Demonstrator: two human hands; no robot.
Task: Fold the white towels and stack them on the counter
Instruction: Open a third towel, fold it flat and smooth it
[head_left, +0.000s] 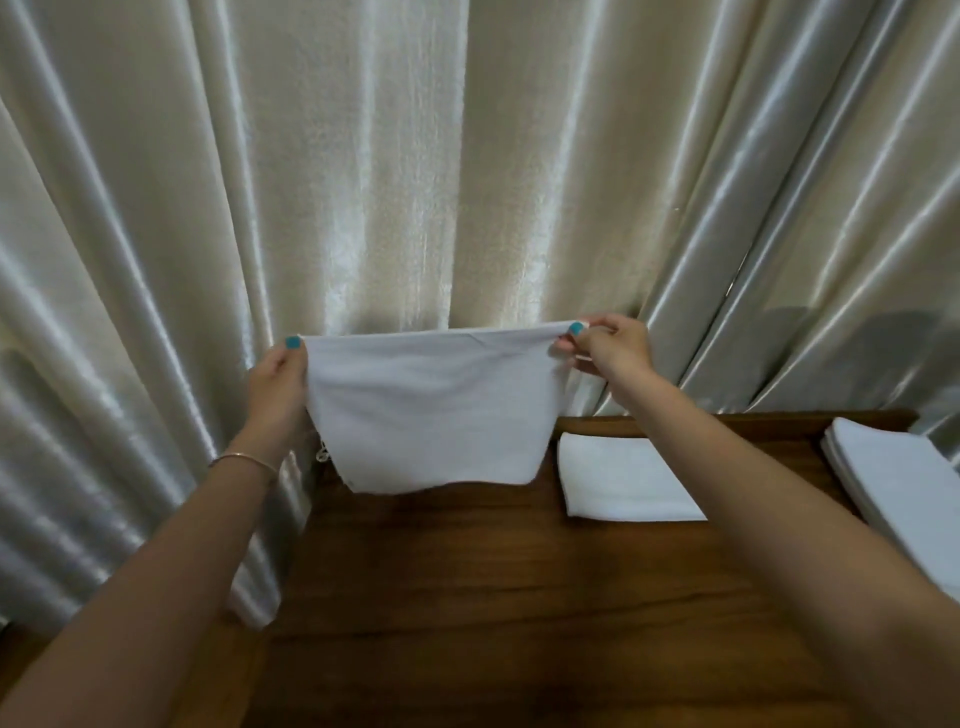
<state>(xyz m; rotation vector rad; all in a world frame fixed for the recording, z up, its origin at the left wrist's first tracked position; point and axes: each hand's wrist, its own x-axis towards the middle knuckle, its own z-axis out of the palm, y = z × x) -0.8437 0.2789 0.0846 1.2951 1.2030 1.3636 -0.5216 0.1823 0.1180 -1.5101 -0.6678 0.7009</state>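
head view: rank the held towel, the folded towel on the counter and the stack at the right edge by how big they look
1. held towel, largest, though it hangs nearer the camera
2. and 3. folded towel and stack: look alike, and the frame edge cuts the stack off, so no ranking.

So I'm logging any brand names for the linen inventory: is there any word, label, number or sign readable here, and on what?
None: no readable text shows anywhere.
Held towel: plain white, no print; a small tag-like bit at its lower left edge is too small to read.
Folded towel and the stack of towels: no visible labels.
Curtain and counter: no markings.
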